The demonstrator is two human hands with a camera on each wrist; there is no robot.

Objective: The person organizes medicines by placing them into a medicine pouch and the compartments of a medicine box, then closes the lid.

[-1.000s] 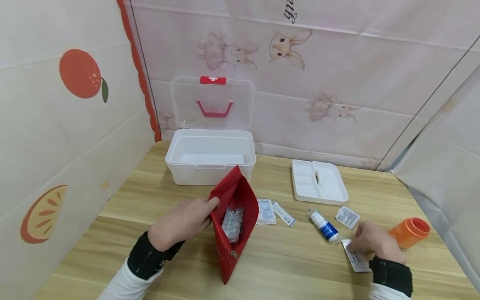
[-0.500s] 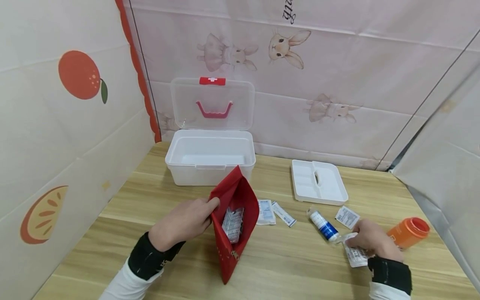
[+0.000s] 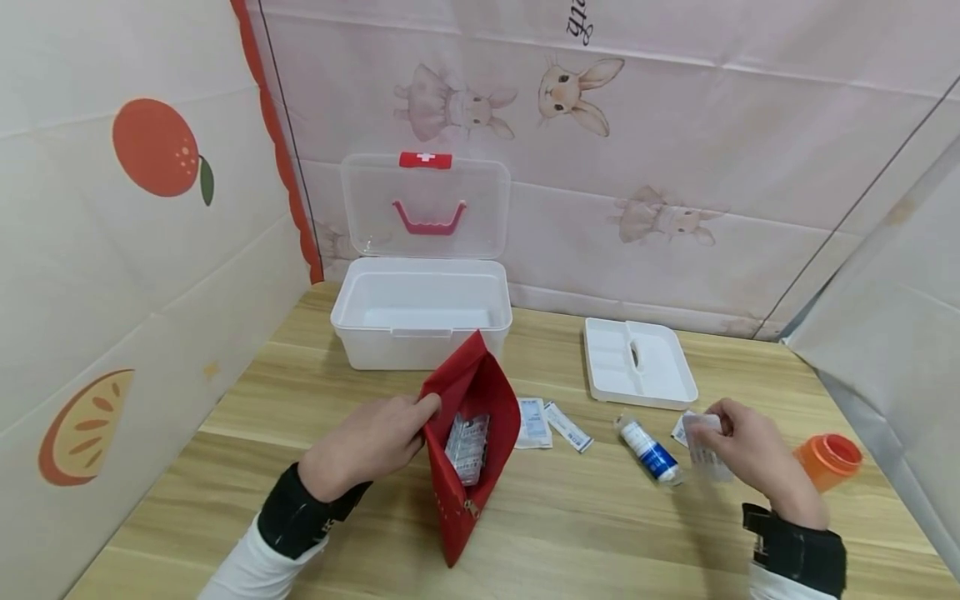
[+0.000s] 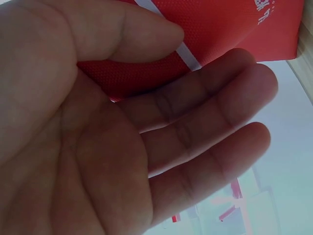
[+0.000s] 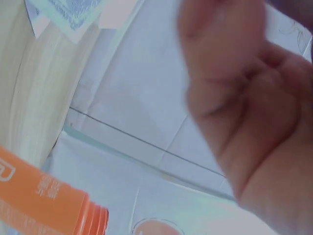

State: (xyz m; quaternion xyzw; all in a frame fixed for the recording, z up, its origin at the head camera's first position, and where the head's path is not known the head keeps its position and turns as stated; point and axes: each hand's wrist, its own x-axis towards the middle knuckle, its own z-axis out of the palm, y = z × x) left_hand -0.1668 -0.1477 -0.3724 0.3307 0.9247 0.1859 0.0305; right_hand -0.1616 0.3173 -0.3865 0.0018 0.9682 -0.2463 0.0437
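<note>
My left hand (image 3: pixel 367 442) pinches the edge of a red zippered pouch (image 3: pixel 501 417), whose mouth gapes wide. Inside the pouch lies a clear and silver blister pack (image 3: pixel 467 450). In the left wrist view the thumb lies against the red cloth (image 4: pixel 220 29), its other fingers stretched out. On the right, my right hand (image 3: pixel 761 458) holds a translucent blister pack (image 3: pixel 705 450) by its upper end, raised over the table. That pack partly covers a small white packet (image 3: pixel 679 429). An orange bottle (image 3: pixel 825 462) without a lid stands tilted in view beside the right wrist.
An open white first-aid box (image 3: pixel 420 350) with a clear lid stands at the back. A white divided tray (image 3: pixel 660 367) lies to its right. Between pouch and right hand are a flat packet (image 3: pixel 533 423), a narrow sachet (image 3: pixel 567 427) and a blue-white tube (image 3: pixel 650 452).
My right hand has picked the blister pack up off the table and moved it up and away from me. The left hand and the pouch have stayed in place.
</note>
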